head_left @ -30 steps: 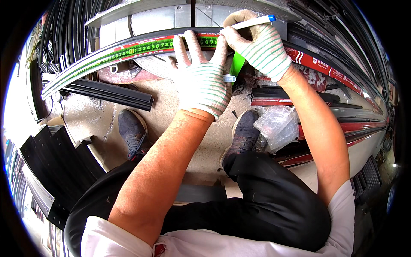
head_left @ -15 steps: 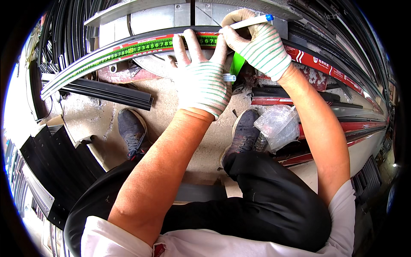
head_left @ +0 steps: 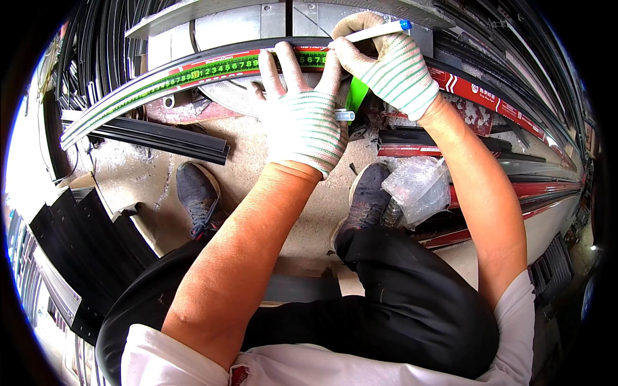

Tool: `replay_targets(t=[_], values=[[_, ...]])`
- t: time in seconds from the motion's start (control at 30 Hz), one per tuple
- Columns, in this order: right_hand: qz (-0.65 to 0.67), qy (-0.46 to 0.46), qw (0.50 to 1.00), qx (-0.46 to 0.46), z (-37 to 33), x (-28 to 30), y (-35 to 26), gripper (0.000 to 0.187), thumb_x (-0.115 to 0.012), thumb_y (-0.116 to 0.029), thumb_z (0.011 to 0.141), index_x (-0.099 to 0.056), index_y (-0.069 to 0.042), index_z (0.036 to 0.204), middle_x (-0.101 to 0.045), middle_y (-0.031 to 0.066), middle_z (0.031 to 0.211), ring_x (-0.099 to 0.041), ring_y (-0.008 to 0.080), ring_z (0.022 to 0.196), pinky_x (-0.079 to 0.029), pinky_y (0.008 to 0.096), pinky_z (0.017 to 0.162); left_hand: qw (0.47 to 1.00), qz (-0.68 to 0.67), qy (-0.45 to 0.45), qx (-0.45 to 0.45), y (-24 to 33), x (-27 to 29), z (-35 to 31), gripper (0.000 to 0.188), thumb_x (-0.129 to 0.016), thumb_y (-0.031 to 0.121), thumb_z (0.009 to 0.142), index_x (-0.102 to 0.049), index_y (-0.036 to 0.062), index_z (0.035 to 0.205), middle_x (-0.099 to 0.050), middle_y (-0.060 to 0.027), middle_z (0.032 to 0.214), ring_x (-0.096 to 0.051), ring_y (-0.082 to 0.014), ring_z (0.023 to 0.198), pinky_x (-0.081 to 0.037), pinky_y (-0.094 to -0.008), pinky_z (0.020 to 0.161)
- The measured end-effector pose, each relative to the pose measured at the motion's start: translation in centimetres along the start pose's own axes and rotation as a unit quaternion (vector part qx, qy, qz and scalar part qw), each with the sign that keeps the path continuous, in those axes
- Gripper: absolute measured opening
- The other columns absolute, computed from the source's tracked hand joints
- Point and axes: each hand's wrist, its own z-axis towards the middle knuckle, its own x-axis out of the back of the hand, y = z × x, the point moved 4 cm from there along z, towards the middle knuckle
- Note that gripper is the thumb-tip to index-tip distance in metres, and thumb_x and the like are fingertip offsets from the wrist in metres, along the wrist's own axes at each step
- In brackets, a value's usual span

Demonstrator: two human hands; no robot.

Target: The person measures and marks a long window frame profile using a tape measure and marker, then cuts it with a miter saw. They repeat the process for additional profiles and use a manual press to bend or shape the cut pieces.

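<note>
Spreading fingers (head_left: pixel 291 72) across the green measuring tape (head_left: pixel 225 68), left hand (head_left: pixel 301 125) palm down, right hand (head_left: pixel 394 72) curled just beside the tape, pinching a white pen (head_left: pixel 378 31)

The long, thin tape-measure blade (head_left: pixel 225 67) is bright green with black markings, and above its visible right end the slim pen (head_left: pixel 380 31) is white with a blue end. Over the blade, the left hand (head_left: pixel 304 122) wears a white knit glove (head_left: pixel 308 103) with thin green stripes, which the right hand's (head_left: pixel 396 71) glove repeats beside a tan inner side. Right of the blade, the long, narrow profile (head_left: pixel 479 100) is red with white chevrons.
</note>
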Motion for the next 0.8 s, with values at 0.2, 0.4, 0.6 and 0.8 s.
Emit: replay_targets(t=[0.2,0.4,0.6,0.8], values=[[-0.004,0.005,1.000,0.010,-0.07,0.04,0.15,0.016,-0.072,-0.017,0.097,-0.071,-0.005,0.108,-0.075,0.0076,0.094,-0.072,0.0147,0.088,-0.059,0.0302,0.081,1.000,0.005,0.002,0.001,0.01,-0.01,-0.03,0.090,-0.078,0.028,0.067,-0.048,0.0349,0.152,-0.027,-0.0323,0.157,-0.027,-0.0564,0.144,-0.032,-0.0690,0.111],[-0.008,0.002,1.000,0.015,-0.12,0.20,-0.29,0.017,-0.072,-0.017,0.097,-0.071,-0.005,0.108,-0.075,0.0077,0.095,-0.072,0.0154,0.089,-0.059,0.0306,0.081,1.000,0.011,0.003,0.002,0.09,-0.05,0.16,0.085,-0.077,0.027,0.069,-0.049,0.0347,0.150,-0.028,-0.0321,0.156,-0.028,-0.0567,0.143,-0.032,-0.0690,0.110],[-0.016,-0.006,0.999,0.028,-0.01,0.18,-0.04,0.018,-0.071,-0.018,0.097,-0.072,-0.004,0.108,-0.075,0.0085,0.097,-0.072,0.0159,0.090,-0.058,0.0307,0.083,1.000,0.005,0.005,-0.002,0.09,-0.04,0.07,0.083,-0.076,0.027,0.071,-0.050,0.0346,0.149,-0.028,-0.0319,0.156,-0.028,-0.0567,0.143,-0.032,-0.0692,0.110],[-0.034,-0.007,0.999,0.023,0.01,0.14,-0.10,0.019,-0.071,-0.020,0.098,-0.072,-0.005,0.109,-0.075,0.0082,0.097,-0.072,0.0164,0.091,-0.058,0.0310,0.084,1.000,0.003,0.004,-0.001,0.13,0.20,0.11,0.084,-0.076,0.026,0.071,-0.050,0.0345,0.150,-0.029,-0.0318,0.155,-0.028,-0.0565,0.143,-0.033,-0.0690,0.110]])
